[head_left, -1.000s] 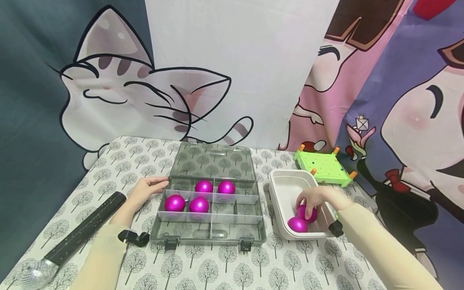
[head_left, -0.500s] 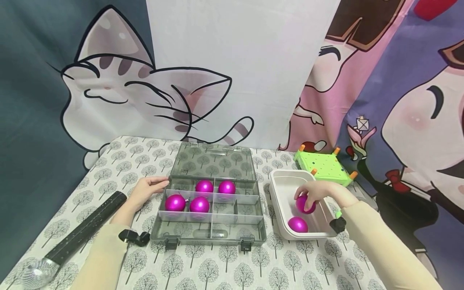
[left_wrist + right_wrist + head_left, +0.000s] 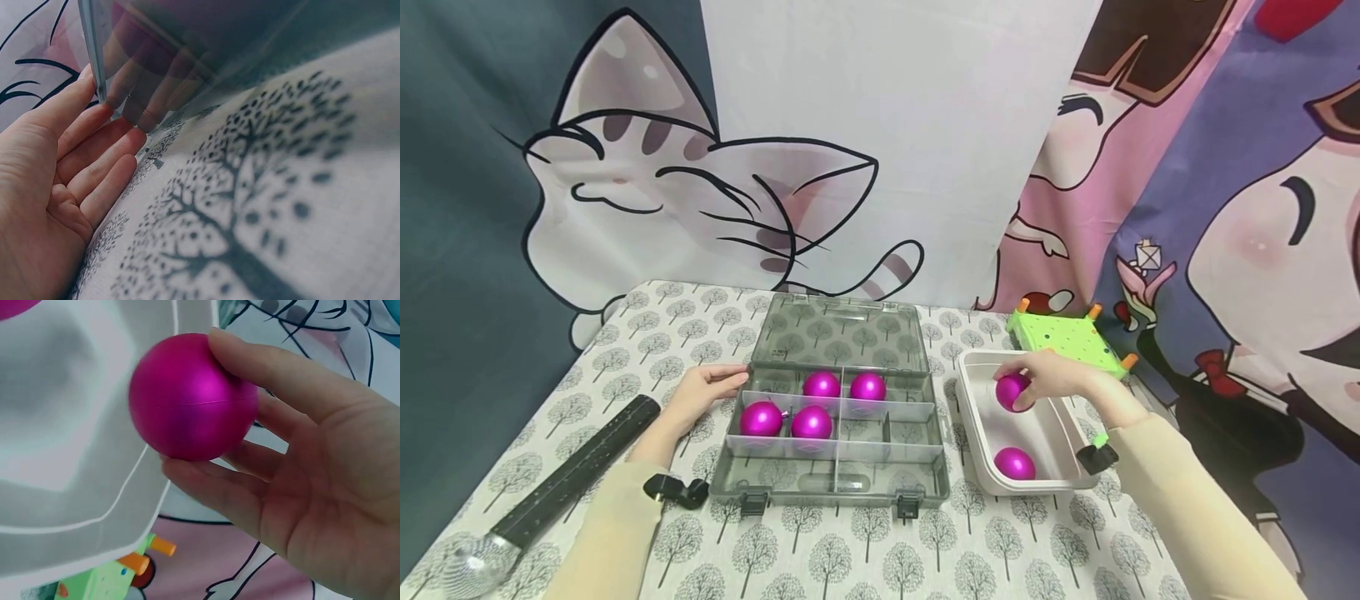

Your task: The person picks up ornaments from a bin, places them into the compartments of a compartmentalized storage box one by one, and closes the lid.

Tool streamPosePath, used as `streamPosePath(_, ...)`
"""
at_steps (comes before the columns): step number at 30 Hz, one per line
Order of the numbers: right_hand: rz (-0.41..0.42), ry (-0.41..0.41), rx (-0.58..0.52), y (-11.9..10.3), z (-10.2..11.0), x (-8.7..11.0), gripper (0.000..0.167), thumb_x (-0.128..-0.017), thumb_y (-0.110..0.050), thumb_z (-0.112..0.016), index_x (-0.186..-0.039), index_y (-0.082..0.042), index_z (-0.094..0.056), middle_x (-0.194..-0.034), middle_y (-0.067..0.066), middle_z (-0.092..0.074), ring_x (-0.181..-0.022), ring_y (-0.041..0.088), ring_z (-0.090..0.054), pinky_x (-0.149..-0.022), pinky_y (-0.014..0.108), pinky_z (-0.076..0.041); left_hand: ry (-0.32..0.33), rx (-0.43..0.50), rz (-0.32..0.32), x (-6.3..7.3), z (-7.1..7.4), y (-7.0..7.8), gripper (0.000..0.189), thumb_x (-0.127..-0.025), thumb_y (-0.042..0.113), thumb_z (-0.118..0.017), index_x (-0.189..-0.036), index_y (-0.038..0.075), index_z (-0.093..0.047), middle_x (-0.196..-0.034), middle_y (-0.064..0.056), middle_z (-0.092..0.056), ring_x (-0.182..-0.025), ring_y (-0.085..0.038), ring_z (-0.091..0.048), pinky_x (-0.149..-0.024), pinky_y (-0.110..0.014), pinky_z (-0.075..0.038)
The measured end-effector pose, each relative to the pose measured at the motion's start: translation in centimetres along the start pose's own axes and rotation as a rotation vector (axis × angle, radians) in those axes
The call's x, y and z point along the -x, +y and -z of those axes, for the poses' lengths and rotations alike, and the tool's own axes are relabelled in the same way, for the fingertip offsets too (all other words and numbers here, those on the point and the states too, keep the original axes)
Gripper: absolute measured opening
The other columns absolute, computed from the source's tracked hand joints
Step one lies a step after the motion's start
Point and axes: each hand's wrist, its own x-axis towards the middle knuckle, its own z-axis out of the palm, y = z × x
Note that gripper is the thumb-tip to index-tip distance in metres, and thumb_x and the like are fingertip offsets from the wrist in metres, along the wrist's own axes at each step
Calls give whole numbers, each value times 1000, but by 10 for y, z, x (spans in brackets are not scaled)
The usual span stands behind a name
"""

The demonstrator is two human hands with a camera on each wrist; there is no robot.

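Note:
In the head view my right hand [image 3: 1043, 382] holds a shiny magenta ball [image 3: 1012, 392] over the far part of a white plastic bin [image 3: 985, 425]. The right wrist view has the thumb on one side of this ball [image 3: 190, 400] and fingers on the other. A second magenta ball [image 3: 1015, 463] lies at the bin's near end. To the left is a clear grey compartment box [image 3: 891, 475], its lid [image 3: 842, 333] laid back; several magenta balls sit in its back and middle rows. My left hand [image 3: 69, 162] touches the box's left side, fingers extended.
A black microphone-shaped object [image 3: 572, 475] with a clear round end lies at the left of the table [image 3: 857, 558]. Behind the bin stands a green pegboard-like toy [image 3: 1067, 340] with orange legs. A printed cartoon curtain [image 3: 880, 167] hangs behind the table.
My right hand has lifted one magenta ball from beside the other and carried it toward the far left of the bin. My left hand stays at the box.

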Motion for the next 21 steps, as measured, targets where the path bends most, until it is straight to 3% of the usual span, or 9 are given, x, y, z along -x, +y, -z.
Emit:
streamPosePath(10,119,185,57,-26,-5,-17,52,-75,-13,-82,-123,-7,-65,-117,15,-69,-96,26,-64,-83,42,-54,-3,0,2,0,0,0,52,-94,26,-66,-129,-11,-55,-130,-30,-57,-79,1,-68,-83,-8,-46)
streamPosePath(16,189,198,38,-48,-15,-34,51,-75,-12,-80,-123,-7,-64,-120,17,-67,-102,32,-65,-87,49,-55,-10,13,-3,0,0,0,51,-95,25,-65,-130,-11,-54,-132,-32,-54,-80,1,-68,-83,-8,-47)
streamPosePath(21,236,183,3,-66,-26,-50,51,-76,-11,-80,-124,-7,-64,-120,14,-68,-100,27,-66,-86,42,-56,-8,17,2,-1,0,0,52,-94,25,-66,-130,-11,-54,-132,-32,-55,-79,1,-68,-83,-8,-47)
